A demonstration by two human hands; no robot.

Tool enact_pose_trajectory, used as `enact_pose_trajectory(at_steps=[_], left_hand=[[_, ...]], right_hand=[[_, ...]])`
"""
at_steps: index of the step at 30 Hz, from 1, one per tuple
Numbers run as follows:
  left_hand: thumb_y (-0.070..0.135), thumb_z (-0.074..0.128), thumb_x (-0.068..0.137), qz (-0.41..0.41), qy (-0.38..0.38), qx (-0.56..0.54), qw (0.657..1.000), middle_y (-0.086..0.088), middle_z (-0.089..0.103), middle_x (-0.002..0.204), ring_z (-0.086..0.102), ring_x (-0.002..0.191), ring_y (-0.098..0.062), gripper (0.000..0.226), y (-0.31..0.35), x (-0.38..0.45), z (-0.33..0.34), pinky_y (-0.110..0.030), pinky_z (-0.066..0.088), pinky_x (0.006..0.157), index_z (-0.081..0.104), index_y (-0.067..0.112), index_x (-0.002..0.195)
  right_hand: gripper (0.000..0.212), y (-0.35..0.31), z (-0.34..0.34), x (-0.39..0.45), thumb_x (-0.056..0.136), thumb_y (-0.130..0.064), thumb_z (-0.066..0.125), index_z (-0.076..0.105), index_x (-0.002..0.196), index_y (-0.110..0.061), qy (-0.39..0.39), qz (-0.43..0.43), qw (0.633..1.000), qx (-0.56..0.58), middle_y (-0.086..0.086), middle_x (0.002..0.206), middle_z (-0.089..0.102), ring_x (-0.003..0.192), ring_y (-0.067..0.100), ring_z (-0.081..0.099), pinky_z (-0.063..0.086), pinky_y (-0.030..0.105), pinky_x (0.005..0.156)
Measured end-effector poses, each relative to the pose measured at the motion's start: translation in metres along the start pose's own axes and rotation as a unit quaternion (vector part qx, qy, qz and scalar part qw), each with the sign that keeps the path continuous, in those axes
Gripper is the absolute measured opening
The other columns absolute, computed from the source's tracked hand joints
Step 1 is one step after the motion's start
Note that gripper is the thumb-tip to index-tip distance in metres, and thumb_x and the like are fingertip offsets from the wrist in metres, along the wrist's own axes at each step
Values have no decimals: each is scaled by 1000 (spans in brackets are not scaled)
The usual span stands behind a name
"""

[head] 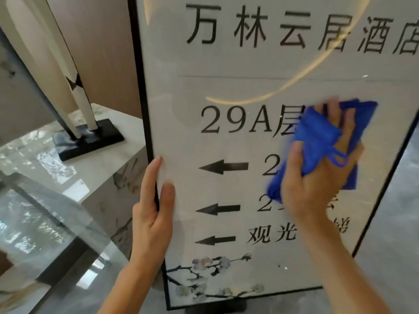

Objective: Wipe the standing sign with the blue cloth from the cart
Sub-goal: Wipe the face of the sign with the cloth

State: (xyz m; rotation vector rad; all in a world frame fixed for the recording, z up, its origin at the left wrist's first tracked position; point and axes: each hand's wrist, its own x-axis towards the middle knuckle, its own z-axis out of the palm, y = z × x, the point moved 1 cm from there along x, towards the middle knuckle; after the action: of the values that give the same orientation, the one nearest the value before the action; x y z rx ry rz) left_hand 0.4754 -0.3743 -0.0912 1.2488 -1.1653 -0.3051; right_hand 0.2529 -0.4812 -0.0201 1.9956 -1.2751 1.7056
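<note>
The standing sign (226,137) fills most of the view: a white glossy panel in a thin black frame, with black characters, three left-pointing arrows and a flower print at the bottom. My right hand (317,177) presses a bunched blue cloth (317,134) flat against the panel at mid height on the right, covering part of the text. My left hand (152,207) grips the sign's left frame edge, thumb on the front face. The cart is not in view.
To the left stands a marble ledge (97,168) carrying a tall white sculpture on a black base (88,139). A glass surface (45,223) lies at lower left. Grey floor (396,245) shows to the right of the sign.
</note>
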Motion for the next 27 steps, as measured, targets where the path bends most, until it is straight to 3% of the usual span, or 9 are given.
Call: enact_pose_trajectory(at_steps=[4, 8, 12, 14, 17, 21, 25, 27], left_hand=[[29, 39, 107, 28, -15, 7, 999, 58, 51, 103, 55, 85, 29, 48, 0, -2, -1, 7, 41, 66, 27, 59, 143], [29, 40, 107, 45, -6, -7, 999, 55, 52, 111, 55, 89, 28, 46, 0, -3, -2, 6, 42, 67, 28, 55, 144], [26, 42, 108, 32, 3, -20, 999, 51, 54, 116, 56, 91, 27, 46, 1, -2, -1, 6, 42, 68, 31, 53, 143], [30, 42, 107, 27, 0, -25, 999, 46, 56, 117, 61, 89, 21, 44, 1, -2, -1, 3, 45, 67, 32, 52, 143], [43, 41, 104, 18, -2, -22, 1000, 38, 63, 103, 64, 74, 12, 41, -1, -2, -3, -2, 48, 59, 31, 56, 142], [49, 39, 104, 30, 4, 20, 999, 38, 61, 88, 54, 57, -2, 38, -3, -1, -3, -19, 47, 46, 29, 62, 139], [24, 39, 108, 58, 4, 24, 998, 54, 51, 108, 54, 82, 25, 44, -6, -3, 2, 5, 43, 63, 30, 52, 141], [19, 38, 108, 65, 6, 17, 998, 53, 49, 112, 52, 87, 29, 44, -7, -3, 3, 7, 40, 67, 30, 45, 143]], right_hand=[[56, -53, 29, -20, 107, -49, 27, 27, 157, -22, -54, -46, 996, -55, 4, 165, 32, 155, 30, 21, 14, 63, 123], [59, -82, 46, -53, 105, -46, 38, 29, 158, -21, -83, -118, 987, -67, 2, 164, 31, 157, 27, 19, 16, 60, 124], [66, -66, 38, -94, 103, -43, 47, 20, 160, -25, -127, -178, 971, -100, -4, 166, 26, 159, 20, 7, 6, 54, 126], [69, -52, 30, -102, 101, -39, 53, 20, 160, -26, -141, -209, 964, -89, -10, 168, 20, 159, 18, 9, 7, 53, 126], [68, -22, 14, -93, 101, -36, 51, 18, 160, -27, -161, -234, 956, -70, -11, 168, 15, 159, 16, 10, 7, 53, 126], [58, 43, -19, -64, 105, -39, 37, 21, 160, -28, -159, -173, 969, -71, 2, 163, 30, 159, 20, 11, 4, 55, 127], [54, 110, -56, -37, 106, -42, 39, 29, 157, -25, -85, 22, 996, -10, 0, 163, 30, 154, 30, 26, 18, 55, 126], [56, 122, -61, -33, 107, -42, 36, 26, 159, -20, -61, 58, 996, -1, 1, 165, 29, 153, 26, 25, 19, 45, 127]])
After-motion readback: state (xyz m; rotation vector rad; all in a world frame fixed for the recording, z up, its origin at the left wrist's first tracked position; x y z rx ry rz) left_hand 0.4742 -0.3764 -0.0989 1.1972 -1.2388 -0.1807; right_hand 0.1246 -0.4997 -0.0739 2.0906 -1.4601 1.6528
